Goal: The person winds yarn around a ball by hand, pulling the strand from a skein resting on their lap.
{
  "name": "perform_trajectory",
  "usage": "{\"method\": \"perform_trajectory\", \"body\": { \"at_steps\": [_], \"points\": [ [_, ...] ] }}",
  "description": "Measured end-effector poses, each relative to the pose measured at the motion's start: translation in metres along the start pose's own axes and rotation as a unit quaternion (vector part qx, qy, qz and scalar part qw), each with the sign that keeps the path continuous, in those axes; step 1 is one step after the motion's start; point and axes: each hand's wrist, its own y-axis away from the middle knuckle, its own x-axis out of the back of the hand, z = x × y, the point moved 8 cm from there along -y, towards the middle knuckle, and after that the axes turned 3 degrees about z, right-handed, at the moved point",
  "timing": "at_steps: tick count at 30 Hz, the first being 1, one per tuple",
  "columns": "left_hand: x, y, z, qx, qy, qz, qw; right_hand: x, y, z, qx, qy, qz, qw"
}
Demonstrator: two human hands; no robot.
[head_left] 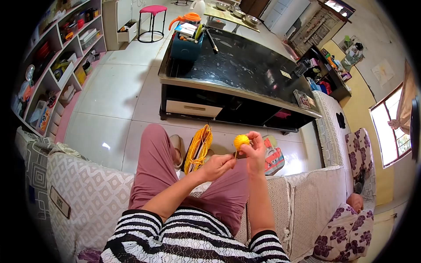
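A small ball of yellow yarn [241,141] is held between the thumb and fingers of my right hand [254,150], above my right knee. Just left of it and lower, my left hand [218,166] has its fingers closed on a yellow strand that runs down from the ball. A loose skein of yellow yarn [199,147] lies between my legs, over something dark that is mostly hidden.
A low black-topped table [237,65] stands in front, with a dark blue bin [186,47] on its left end. A red and grey bag [273,158] sits on the floor beyond my right knee. A phone [60,202] lies on the sofa at left.
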Motion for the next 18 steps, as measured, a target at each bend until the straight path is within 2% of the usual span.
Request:
{"method": "perform_trajectory", "body": {
  "at_steps": [1,2,3,5,6,8,9,11,13,15,16,17,18],
  "points": [
    [-0.005,-0.001,0.008,-0.002,-0.010,-0.048,0.999,0.002,-0.001,0.004,0.001,0.000,-0.001,1.000],
    [-0.004,-0.002,0.007,-0.006,-0.024,-0.062,0.998,0.007,-0.002,0.013,0.000,0.090,-0.005,0.996],
    [0.000,-0.004,0.011,-0.006,-0.024,-0.059,0.998,0.010,-0.002,0.019,-0.002,0.180,-0.009,0.984],
    [0.017,-0.007,0.019,0.002,0.085,0.002,0.996,0.009,0.003,0.027,-0.018,0.183,-0.046,0.982],
    [0.024,-0.010,0.012,0.003,0.122,0.032,0.992,0.002,0.009,0.038,-0.080,0.127,-0.108,0.983],
    [0.034,-0.012,0.001,0.019,0.092,0.054,0.994,-0.013,0.025,0.048,-0.180,0.010,-0.206,0.962],
    [0.040,-0.012,-0.005,0.035,0.062,0.076,0.995,-0.015,0.027,0.045,-0.179,0.009,-0.206,0.962],
    [0.036,-0.011,-0.018,0.044,0.023,0.075,0.996,-0.028,0.031,0.026,-0.160,-0.151,-0.224,0.949],
    [0.024,-0.008,-0.019,0.033,-0.004,0.064,0.997,-0.030,0.023,0.013,-0.146,-0.167,-0.192,0.956],
    [0.011,-0.006,-0.017,0.041,-0.033,0.031,0.998,-0.013,0.006,0.000,-0.060,-0.173,-0.083,0.980],
    [0.004,-0.006,-0.010,0.008,-0.044,0.001,0.999,-0.006,0.000,0.001,-0.042,-0.094,-0.046,0.994],
    [-0.002,-0.005,-0.003,-0.025,-0.054,-0.028,0.998,-0.003,-0.002,0.004,-0.042,-0.093,-0.045,0.994],
    [0.000,-0.005,0.003,-0.016,-0.046,-0.037,0.998,0.001,-0.004,0.008,-0.023,0.071,-0.042,0.996]
  ]
}}
